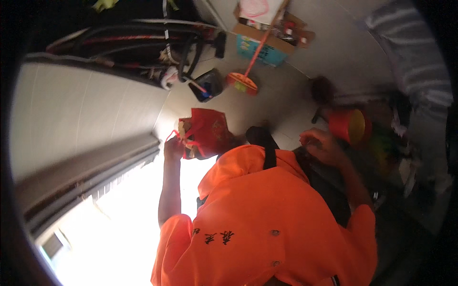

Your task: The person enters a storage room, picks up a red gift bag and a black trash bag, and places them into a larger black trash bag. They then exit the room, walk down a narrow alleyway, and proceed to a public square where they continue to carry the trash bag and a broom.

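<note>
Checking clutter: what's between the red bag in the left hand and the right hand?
Head view: between the red bag held by the left hand and the right hand lie the orange shirt's collar and a black strap.

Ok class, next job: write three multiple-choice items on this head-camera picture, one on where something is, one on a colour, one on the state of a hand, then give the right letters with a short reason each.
1. Where does the broom lie?
A. On the tiled floor near the cardboard box
B. In the right hand
C. Across the orange shirt

2. What colour is the bag at the left hand?
A. Blue
B. Red
C. White

3. How is the left hand?
A. Flat and empty
B. Closed on the bag's handles
C. Out of view

Answers:
1 A: the red-handled broom lies on the floor, its handle running up to the box.
2 B: the bag is plainly red.
3 B: the fingers are curled round the red handles, the bag hanging from them. The right hand is at a dark thing, blurred.
</note>
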`<state>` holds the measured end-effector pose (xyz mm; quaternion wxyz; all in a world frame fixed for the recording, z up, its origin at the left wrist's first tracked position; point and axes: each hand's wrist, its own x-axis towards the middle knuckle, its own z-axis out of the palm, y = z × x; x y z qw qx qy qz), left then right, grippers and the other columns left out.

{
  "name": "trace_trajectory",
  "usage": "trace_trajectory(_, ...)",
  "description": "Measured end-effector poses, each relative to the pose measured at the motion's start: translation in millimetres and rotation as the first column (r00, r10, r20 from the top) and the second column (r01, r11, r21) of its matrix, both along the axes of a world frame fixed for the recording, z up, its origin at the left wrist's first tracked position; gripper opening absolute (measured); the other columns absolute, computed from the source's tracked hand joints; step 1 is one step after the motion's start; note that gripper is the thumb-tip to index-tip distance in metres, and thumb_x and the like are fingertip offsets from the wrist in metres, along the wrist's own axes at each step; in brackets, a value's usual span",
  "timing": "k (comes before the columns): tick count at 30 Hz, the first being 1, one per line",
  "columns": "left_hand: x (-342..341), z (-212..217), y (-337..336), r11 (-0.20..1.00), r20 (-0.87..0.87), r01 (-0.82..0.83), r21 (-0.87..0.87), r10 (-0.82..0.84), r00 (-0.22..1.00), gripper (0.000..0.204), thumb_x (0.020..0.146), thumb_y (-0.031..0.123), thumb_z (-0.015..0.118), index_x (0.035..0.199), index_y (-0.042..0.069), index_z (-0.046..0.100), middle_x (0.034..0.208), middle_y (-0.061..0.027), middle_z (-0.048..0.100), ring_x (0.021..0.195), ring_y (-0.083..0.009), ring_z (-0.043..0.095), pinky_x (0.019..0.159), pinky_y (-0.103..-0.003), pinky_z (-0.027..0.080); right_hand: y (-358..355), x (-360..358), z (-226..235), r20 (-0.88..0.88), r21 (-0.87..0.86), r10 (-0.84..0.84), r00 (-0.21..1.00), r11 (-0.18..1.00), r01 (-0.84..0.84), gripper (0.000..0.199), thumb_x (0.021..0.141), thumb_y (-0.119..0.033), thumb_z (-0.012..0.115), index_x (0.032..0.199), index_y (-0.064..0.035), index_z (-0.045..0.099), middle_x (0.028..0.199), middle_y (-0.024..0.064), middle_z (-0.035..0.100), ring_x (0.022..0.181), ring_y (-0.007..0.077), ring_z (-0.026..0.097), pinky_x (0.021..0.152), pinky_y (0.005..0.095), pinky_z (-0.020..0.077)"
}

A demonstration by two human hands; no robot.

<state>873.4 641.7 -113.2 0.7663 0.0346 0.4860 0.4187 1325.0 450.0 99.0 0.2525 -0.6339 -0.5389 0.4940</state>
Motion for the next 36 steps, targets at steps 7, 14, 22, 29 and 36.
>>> trace_trajectory(7,-1,25,-6,0.992,0.195,0.097,0.075,-0.110,0.975,0.012,0.073,0.006,0.054,0.079,-0.004,0.056,0.085,-0.0099,0.058,0.077,-0.0144,0.055,0.066,-0.022,0.043,82,-131,-50,-0.082,0.152,0.266,0.961,0.956,-0.251,0.021,0.078,-0.009,0.049,0.096,0.0008,0.051,0.084,0.0099,0.057,0.077,0.0178,0.057,0.069,0.0268,0.0445)
trace_trajectory(14,-1,37,-9,0.899,-0.100,0.160,0.407,-0.130,0.986,0.015,0.070,0.009,0.062,0.080,-0.001,0.058,0.077,-0.0085,0.060,0.071,-0.0139,0.057,0.063,-0.022,0.044,130,-232,-87,-0.140,0.222,0.283,0.949,0.943,-0.248,0.031,0.075,-0.005,0.050,0.105,-0.0004,0.043,0.078,0.0099,0.055,0.069,0.0169,0.055,0.064,0.0274,0.0440)
trace_trajectory(22,40,110,-11,0.882,-0.057,0.157,0.444,-0.147,0.988,0.015,0.075,0.011,0.054,0.084,0.000,0.057,0.082,-0.0104,0.059,0.078,-0.0165,0.055,0.070,-0.025,0.042,158,-261,-93,-0.129,0.403,0.265,0.956,0.895,-0.194,0.019,0.073,-0.004,0.052,0.091,-0.0009,0.048,0.072,0.0098,0.054,0.069,0.0227,0.055,0.063,0.0288,0.0437)
trace_trajectory(29,21,86,-5,0.920,0.065,0.100,0.380,-0.135,0.989,0.019,0.077,0.010,0.050,0.091,-0.003,0.053,0.090,-0.0114,0.057,0.088,-0.0212,0.054,0.076,-0.028,0.044,148,-251,-115,-0.515,0.061,0.021,0.857,0.998,0.013,0.009,0.079,-0.011,0.049,0.084,-0.0033,0.050,0.056,0.0005,0.048,0.046,0.0065,0.048,0.042,0.0186,0.0371)
trace_trajectory(36,6,116,5,0.982,0.029,0.107,0.157,-0.113,0.993,0.021,0.075,-0.001,0.048,0.096,0.001,0.050,0.085,-0.0082,0.053,0.071,-0.0188,0.054,0.056,-0.026,0.044,145,-187,-100,-0.438,-0.089,-0.176,0.882,0.984,0.152,0.025,0.080,-0.029,0.049,0.076,-0.0040,0.053,0.057,0.0026,0.050,0.050,0.0101,0.050,0.049,0.0217,0.0408)
